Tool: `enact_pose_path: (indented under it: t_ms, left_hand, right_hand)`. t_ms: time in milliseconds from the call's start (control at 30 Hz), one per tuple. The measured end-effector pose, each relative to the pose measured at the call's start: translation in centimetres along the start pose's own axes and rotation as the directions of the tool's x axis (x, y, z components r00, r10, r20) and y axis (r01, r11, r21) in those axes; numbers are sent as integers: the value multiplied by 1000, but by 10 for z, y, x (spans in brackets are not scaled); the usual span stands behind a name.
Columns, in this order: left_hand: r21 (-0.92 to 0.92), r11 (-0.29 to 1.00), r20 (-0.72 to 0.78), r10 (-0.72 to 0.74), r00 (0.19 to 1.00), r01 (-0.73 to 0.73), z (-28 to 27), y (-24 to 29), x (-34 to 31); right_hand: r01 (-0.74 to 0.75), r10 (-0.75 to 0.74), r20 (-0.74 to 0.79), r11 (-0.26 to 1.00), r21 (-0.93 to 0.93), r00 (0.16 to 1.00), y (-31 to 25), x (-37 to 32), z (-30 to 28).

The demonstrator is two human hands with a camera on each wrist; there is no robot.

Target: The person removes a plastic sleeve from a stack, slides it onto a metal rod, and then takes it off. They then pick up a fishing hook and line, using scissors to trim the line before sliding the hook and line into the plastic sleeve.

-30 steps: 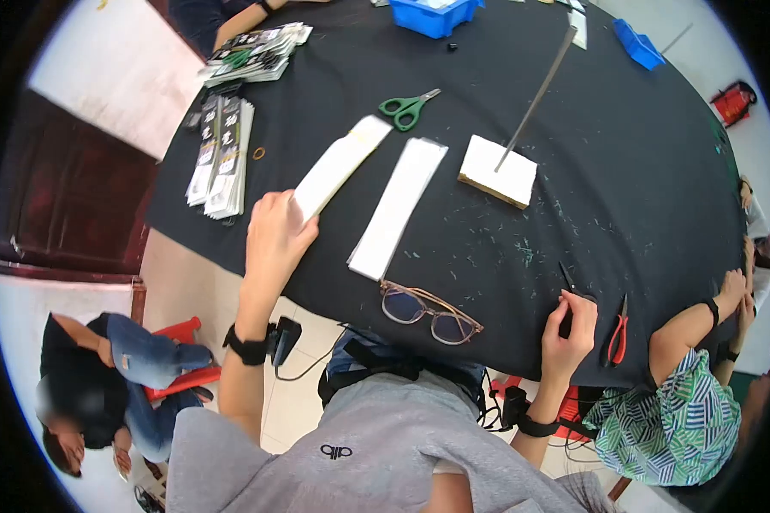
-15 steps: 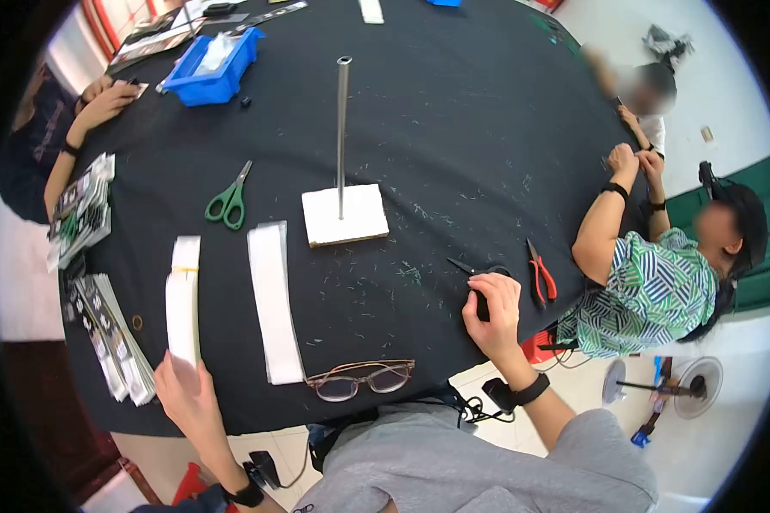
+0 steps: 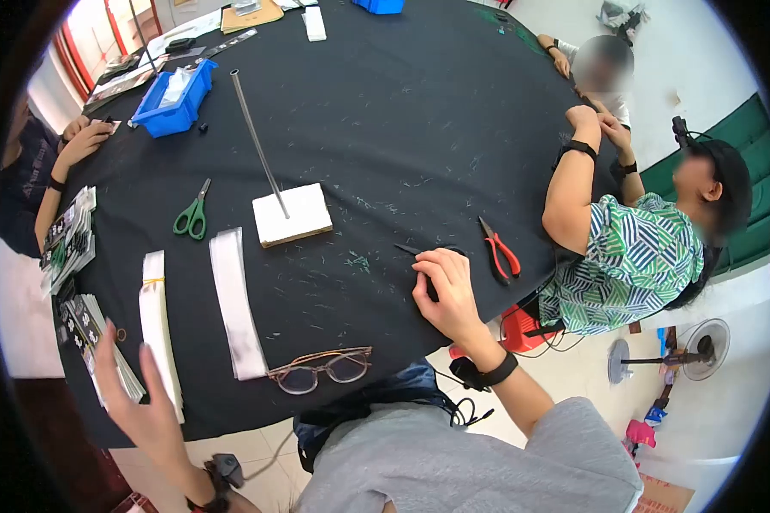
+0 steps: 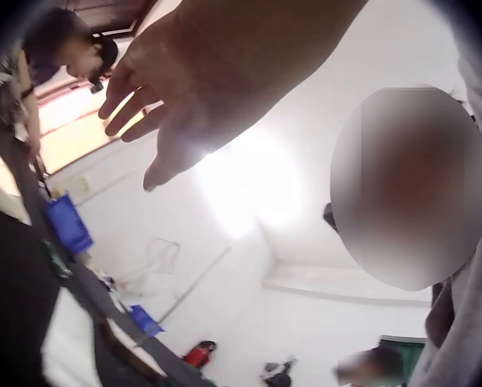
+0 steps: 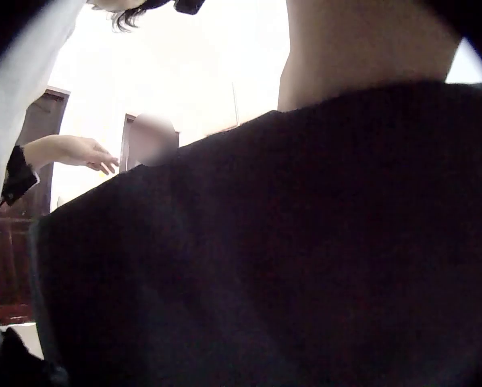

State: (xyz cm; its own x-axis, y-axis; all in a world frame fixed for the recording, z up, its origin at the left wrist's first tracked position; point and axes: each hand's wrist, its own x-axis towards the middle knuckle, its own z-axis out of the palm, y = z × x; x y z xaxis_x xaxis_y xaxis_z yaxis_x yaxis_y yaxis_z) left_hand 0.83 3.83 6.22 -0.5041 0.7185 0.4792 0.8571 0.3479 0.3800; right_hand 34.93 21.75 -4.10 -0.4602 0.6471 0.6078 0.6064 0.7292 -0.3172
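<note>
In the head view my left hand point(image 3: 137, 402) is raised with fingers spread, holding nothing. It overlaps the lower end of a bundle of white strips point(image 3: 154, 312) with a yellow rubber band and a pile of printed packets point(image 3: 94, 338). The left wrist view shows that hand point(image 4: 201, 89) in the air, fingers apart. My right hand point(image 3: 449, 295) rests loosely curled at the table's near right. Its fingertips lie right at small black scissors point(image 3: 409, 250), whose handles it partly hides. Another stack of white strips point(image 3: 238, 308) lies between the hands.
Glasses point(image 3: 321, 370) lie at the near edge. A white block point(image 3: 293, 218) carries an upright metal rod point(image 3: 257, 137). Green-handled scissors point(image 3: 191, 219), red pliers point(image 3: 506, 256) and a blue bin point(image 3: 175, 120) are around. A person in a patterned shirt point(image 3: 624, 265) sits at the right.
My left hand has let go of the banded bundle of white strips and lifted with its fingers spread. The head view has turned right. My right hand stays by the black scissors.
</note>
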Motion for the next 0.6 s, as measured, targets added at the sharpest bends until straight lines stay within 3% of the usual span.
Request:
enact_pose_path:
  t_ms: [167,200,233,300,400,467,533,600]
  left_hand:
    - [-101,956,-140,259,956,-274,-34,85,60]
    - [-133,934,-186,304,934,-331,-33,97,70]
    - [-131,933,-191,307,932,-335,-30,108,78]
    - [-352,852,-247,314,917,-386,-22,122,91]
    - [-470,782,-251,327,911,-410,-3,122,101]
    - [-462,750,-302,369,879,-473,9,112,106]
    - [-545,756,-298,230,927,-362,13,108,106]
    - [-551,757,-312,203,928,-351,12,105,109]
  right_hand:
    - [-89,77,67,975,205,995,-4,8,-23]
    - [-100,62,164,967,234,984,-8,13,-37]
    - [-113,43,261,959,261,964,-12,19,-51]
    - [-113,32,296,960,258,955,-20,29,-72]
    - [-71,-20,359,968,240,933,-30,58,-103]
    - [-42,-41,323,968,246,946,-33,88,-118]
    - [-10,-28,235,987,160,972,-33,124,-124]
    - [80,-87,81,993,86,993,-25,155,-120]
